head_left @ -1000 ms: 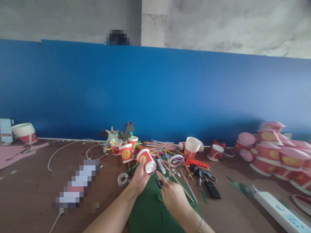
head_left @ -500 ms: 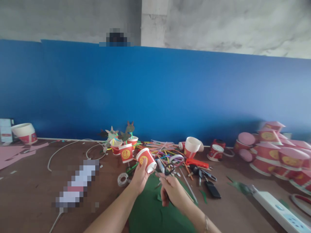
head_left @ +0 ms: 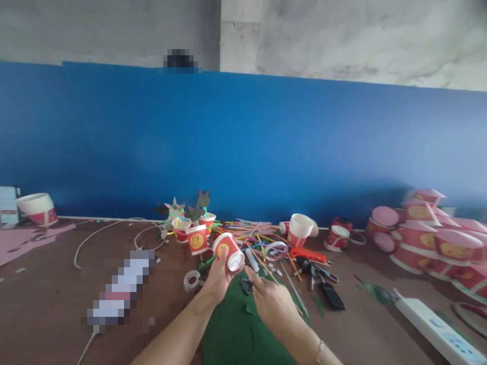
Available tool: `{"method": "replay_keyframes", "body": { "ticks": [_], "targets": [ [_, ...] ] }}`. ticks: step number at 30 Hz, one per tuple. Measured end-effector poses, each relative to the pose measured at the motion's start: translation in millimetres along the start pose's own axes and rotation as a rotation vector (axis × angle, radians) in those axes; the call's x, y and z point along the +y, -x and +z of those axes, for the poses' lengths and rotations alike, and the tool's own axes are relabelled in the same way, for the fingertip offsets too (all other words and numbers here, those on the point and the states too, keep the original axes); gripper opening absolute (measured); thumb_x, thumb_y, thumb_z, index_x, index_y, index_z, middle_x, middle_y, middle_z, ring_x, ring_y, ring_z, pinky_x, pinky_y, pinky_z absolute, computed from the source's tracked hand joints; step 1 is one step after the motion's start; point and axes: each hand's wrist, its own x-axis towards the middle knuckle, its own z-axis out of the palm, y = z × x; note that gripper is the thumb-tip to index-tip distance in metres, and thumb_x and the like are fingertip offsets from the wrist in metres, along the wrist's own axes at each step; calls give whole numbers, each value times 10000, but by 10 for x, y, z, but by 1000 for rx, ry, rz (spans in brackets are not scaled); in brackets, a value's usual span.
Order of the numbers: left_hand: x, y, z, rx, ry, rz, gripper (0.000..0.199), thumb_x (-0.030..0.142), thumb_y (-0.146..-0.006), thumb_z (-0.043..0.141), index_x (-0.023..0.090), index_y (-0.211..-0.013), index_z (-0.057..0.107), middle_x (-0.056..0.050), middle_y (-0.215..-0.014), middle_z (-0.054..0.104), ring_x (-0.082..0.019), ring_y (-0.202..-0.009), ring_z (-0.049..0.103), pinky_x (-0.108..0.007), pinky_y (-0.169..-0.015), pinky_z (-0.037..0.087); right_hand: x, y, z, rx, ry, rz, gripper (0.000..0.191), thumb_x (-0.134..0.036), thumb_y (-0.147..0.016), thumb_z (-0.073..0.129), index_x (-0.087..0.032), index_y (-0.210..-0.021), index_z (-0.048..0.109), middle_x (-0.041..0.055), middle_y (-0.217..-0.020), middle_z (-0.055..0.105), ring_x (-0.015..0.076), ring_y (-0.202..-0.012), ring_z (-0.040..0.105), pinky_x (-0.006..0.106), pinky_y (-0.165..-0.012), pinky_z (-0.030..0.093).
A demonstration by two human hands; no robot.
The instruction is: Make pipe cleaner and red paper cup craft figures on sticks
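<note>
My left hand (head_left: 221,278) is closed around a red paper cup (head_left: 225,245) with a yellow emblem. The cup lies tilted, its white end turned down to the right. Fingers of my right hand (head_left: 272,300) are bent round a pair of scissors (head_left: 246,287), whose black handle loop shows below the cup. The thin tip of the scissors is at the cup's white end; whether it has pierced it I cannot tell. Beneath both hands spreads a dark green sheet (head_left: 247,334). Left of the cup stands another red paper cup (head_left: 197,240).
A roll of tape (head_left: 192,280) lies left of my left hand. Colourful thin sticks (head_left: 249,229) are heaped behind the cup, beside an orange cutter (head_left: 309,255) and keys (head_left: 312,274). Red cups with pink tops (head_left: 418,235) are stacked right, behind a white power strip (head_left: 437,324).
My right hand has turned, and the scissors' black loop has swung down and left, from above the hand to below the cup. The cup has barely moved.
</note>
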Motion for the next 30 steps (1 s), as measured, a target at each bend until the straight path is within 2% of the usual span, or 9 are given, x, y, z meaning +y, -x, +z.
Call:
{"method": "replay_keyframes", "body": {
  "ticks": [3, 5, 7, 12, 14, 19, 22, 26, 30],
  "targets": [
    [5, 6, -1, 12, -5, -4, 485, 496, -608, 785, 134, -883, 614, -64, -769, 704, -223, -774, 678, -327, -735, 536, -41, -5, -49, 10, -172, 51, 423, -135, -846, 390, -150, -1220, 587, 135, -761, 716, 235, -623, 669, 289, -538, 447],
    [5, 8, -3, 14, -8, 7, 499, 493, -593, 796, 140, -893, 610, -60, -766, 705, -225, -773, 681, -329, -729, 538, -70, -15, -73, -32, -416, 170, 333, -250, -892, 374, -140, -952, 683, 101, -619, 670, 190, -519, 626, 265, -507, 433],
    [1, 7, -10, 3, -14, 19, 522, 495, -578, 804, 140, -906, 607, -62, -766, 705, -229, -767, 684, -334, -724, 540, -87, -31, -85, -128, -754, 341, 431, -409, -905, 360, -135, -750, 653, 39, -466, 567, 138, -382, 534, 236, -424, 393],
    [-19, -15, -36, -18, -25, 39, 557, 531, -584, 785, 137, -932, 600, -72, -772, 703, -239, -770, 686, -354, -739, 540, -62, -74, -71, -248, -1460, 524, 533, -587, -773, 507, -133, -1043, 575, -79, -451, 458, 89, -325, 429, 192, -348, 317],
    [-24, -24, -41, -12, -22, 38, 564, 532, -577, 788, 139, -936, 600, -77, -796, 704, -238, -775, 684, -364, -753, 536, -48, -76, -46, -257, -1393, 526, 536, -566, -803, 466, -121, -1087, 562, -72, -449, 464, 100, -324, 438, 200, -348, 324],
    [-16, -10, -22, -12, -16, 68, 519, 502, -608, 783, 146, -940, 602, -74, -839, 697, -220, -798, 671, -366, -780, 523, -30, -23, 25, -28, -482, 229, 368, -279, -858, 406, -133, -1116, 624, 94, -612, 665, 196, -510, 617, 261, -471, 411],
    [-7, 2, -11, -17, -17, 73, 505, 496, -623, 775, 148, -946, 601, -70, -827, 693, -219, -794, 666, -371, -783, 518, -33, -1, 27, 55, -238, 98, 454, -178, -807, 427, -161, -1239, 569, 131, -730, 708, 227, -596, 648, 276, -502, 415],
    [-19, -16, -30, -12, -16, 69, 546, 508, -585, 793, 143, -940, 594, -76, -823, 693, -226, -780, 670, -375, -776, 515, -75, -34, -29, -92, -710, 310, 393, -348, -888, 368, -121, -1040, 651, 49, -491, 593, 160, -408, 537, 244, -413, 380],
    [-41, -46, -65, -16, -36, 53, 551, 525, -584, 787, 136, -923, 595, -86, -823, 696, -227, -757, 675, -374, -762, 518, -80, -79, -65, -241, -1365, 532, 524, -532, -828, 447, -114, -1119, 567, -61, -466, 479, 93, -321, 414, 195, -342, 307]
  ]
}}
